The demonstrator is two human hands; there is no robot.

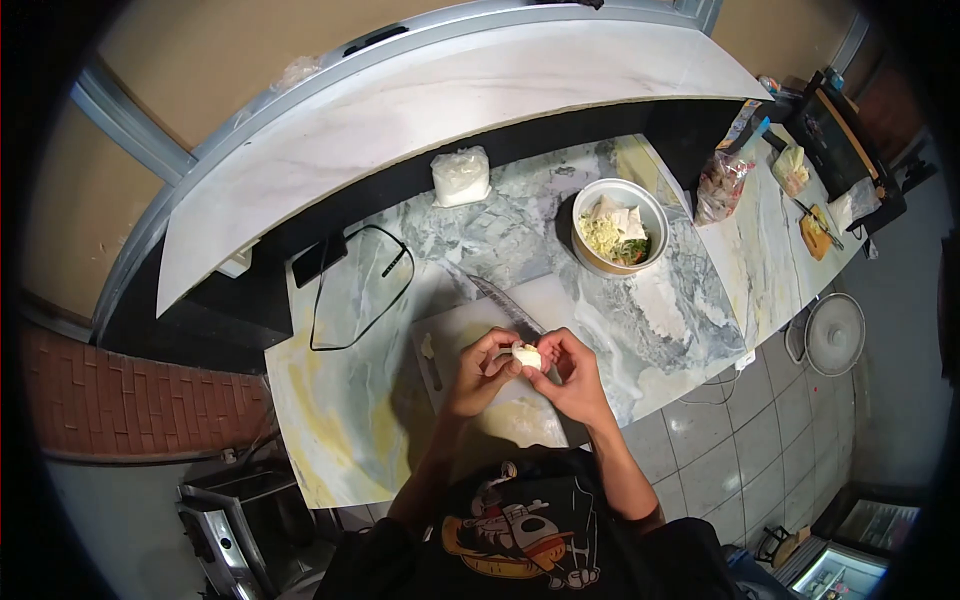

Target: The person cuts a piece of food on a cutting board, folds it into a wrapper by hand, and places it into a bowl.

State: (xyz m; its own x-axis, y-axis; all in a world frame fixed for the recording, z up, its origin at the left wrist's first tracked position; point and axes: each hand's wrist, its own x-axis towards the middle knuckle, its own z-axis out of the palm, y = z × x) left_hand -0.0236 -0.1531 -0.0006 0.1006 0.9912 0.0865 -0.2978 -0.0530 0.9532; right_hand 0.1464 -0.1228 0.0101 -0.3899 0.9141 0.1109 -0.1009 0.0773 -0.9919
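Note:
Between the fingertips of both hands is a small, whitish, rounded piece of food (pixel 527 357), with a pale yellowish spot at its top; its exact kind I cannot tell. My left hand (pixel 480 375) pinches it from the left, while my right hand (pixel 573 382) grips its right side. Both hands are over a white cutting board (pixel 455 325). A long knife (pixel 503 302) lies slantwise across the board's far part, its handle end hidden behind my right hand. A small pale scrap (pixel 428 346) rests near the board's left edge.
A round tub (pixel 590 262) at the right holds shredded cabbage, greens and white pieces. A bag of white powder (pixel 461 177) stands at the back. A black cable (pixel 318 322) loops beside a phone (pixel 318 260). Farther right are a filled plastic bag (pixel 722 188) and an orange board (pixel 815 237).

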